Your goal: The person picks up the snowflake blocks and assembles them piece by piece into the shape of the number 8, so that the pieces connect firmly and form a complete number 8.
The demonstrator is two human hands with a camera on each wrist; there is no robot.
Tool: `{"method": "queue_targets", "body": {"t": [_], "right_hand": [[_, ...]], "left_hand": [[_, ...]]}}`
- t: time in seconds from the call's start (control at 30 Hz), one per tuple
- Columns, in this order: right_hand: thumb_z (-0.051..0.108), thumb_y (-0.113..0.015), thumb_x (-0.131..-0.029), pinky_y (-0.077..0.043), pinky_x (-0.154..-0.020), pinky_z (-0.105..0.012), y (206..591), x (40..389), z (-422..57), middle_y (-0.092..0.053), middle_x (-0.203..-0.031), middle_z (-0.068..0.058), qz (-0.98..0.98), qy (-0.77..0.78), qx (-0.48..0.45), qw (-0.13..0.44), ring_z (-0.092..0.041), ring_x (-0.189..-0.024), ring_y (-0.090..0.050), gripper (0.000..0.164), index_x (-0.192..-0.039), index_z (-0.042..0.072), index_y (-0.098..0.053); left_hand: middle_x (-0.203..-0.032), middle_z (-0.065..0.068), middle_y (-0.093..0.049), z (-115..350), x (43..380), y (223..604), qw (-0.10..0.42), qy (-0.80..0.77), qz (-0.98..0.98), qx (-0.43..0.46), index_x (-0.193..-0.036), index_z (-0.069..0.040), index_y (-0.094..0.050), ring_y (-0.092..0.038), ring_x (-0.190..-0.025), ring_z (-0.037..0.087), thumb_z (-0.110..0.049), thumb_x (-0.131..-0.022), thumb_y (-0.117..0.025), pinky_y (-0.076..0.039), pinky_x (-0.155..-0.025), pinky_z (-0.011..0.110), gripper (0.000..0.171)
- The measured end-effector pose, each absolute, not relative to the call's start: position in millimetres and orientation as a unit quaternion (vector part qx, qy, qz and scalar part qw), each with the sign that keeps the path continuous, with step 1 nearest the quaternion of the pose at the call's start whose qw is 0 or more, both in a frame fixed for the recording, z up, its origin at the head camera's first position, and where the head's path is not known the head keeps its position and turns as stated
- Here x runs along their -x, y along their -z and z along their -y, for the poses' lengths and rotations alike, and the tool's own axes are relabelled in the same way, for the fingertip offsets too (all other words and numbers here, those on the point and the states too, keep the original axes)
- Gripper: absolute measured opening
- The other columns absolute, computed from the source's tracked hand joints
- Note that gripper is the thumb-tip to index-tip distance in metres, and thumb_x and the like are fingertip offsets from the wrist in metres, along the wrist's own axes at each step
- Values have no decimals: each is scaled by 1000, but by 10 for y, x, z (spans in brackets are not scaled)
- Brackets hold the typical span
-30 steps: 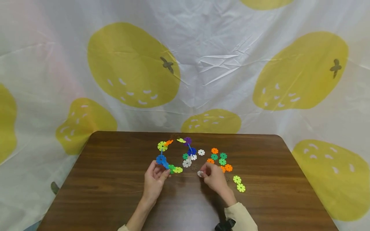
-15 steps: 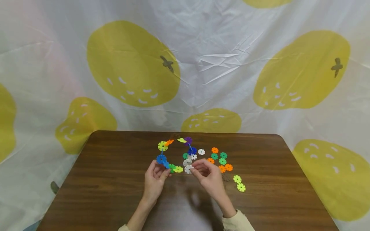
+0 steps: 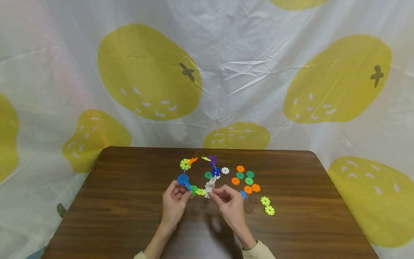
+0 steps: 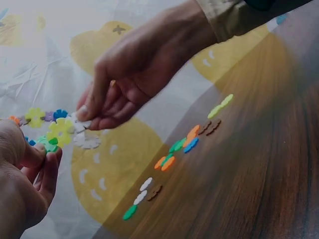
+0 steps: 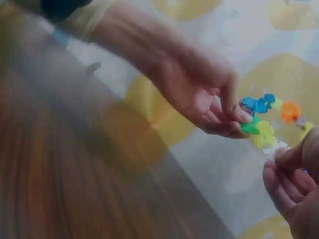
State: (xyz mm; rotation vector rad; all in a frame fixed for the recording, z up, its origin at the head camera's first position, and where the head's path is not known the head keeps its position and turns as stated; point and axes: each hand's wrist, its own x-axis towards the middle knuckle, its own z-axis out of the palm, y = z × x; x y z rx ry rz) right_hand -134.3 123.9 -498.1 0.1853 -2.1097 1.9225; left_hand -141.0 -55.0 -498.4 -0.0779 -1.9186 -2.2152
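Note:
A loop of linked snowflake discs [image 3: 183, 179] is held up over the table in the head view. My left hand [image 3: 173, 205] pinches it at a green disc [image 3: 194, 188], beside a yellow-green disc [image 3: 200, 192]. The thumb and fingers of my right hand [image 3: 231, 207] pinch a white disc [image 3: 208, 193] at the end of the loop's white stretch. In the right wrist view, this white disc [image 5: 274, 150] meets the edge of the yellow-green disc [image 5: 264, 134]. Blue, orange, brown and purple discs make up the rest of the loop.
Loose discs lie on the brown table [image 3: 113, 201] right of the loop: orange [image 3: 240, 168], green [image 3: 249, 174], white [image 3: 225, 170], brown [image 3: 248, 209] and a blue one [image 3: 243, 194]. Two yellow-green discs [image 3: 270, 210] lie farthest right. A fruit-print curtain [image 3: 155, 133] hangs behind.
My right hand has brought a white disc leftward from beside the loose discs to the loop. The loop's white end has swung in against its yellow-green disc. My left hand keeps its hold.

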Motion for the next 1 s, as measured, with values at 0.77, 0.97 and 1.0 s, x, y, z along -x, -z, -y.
{"method": "queue_targets", "body": {"t": [0.77,0.97,1.0], "right_hand": [[-8,-75,-85,-62,-72,-42,5130,1297,-1044,-73,-94,-29,652,-732,-86,179,-20,-76,-77,11,-95,-9,-73],[-4,-75,-87,-62,-68,-29,5107,1281,-1047,-76,-94,-17,707,-672,-99,195,-9,-77,-72,15,-101,1,-78],[-3,-75,-87,-60,-67,-25,5116,1288,-1063,-76,-93,-17,716,-663,-95,196,-7,-75,-71,15,-101,2,-78]], "left_hand": [[-103,28,-70,401,1379,5092,83,776,625,25,-110,14,-51,-74,-87,14,12,-80,-78,-60,-78,23,41],[-94,13,-72,451,1388,5098,106,786,608,24,-111,16,-46,-73,-82,9,20,-80,-71,-61,-73,24,40],[-92,9,-72,463,1391,5093,109,787,606,26,-111,16,-46,-73,-82,9,22,-80,-70,-61,-73,24,40]]}}
